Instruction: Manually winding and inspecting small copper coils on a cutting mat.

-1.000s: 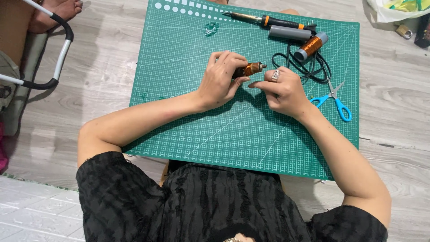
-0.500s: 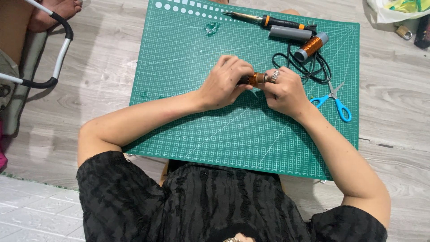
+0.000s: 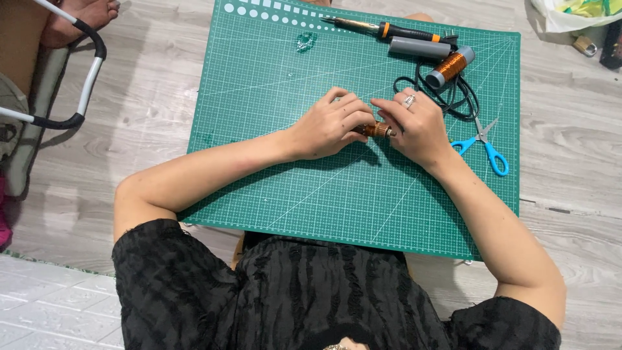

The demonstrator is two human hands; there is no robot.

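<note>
We note both hands meeting mid-mat. Left hand [image 3: 330, 124] curls around one end of a small copper-wound coil [image 3: 377, 131]; right hand [image 3: 418, 126] pinches the other end. The coil sits just above the green cutting mat [image 3: 272, 162]. Blue scissors [image 3: 487, 148] lie near the right wrist.

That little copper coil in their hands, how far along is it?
Done: the small coil already shows copper turns. In hand: the left hand and right hand both pinch it over the mat. Left: soldering iron and scissors lie untouched, so any cutting or soldering probably remains.
</note>
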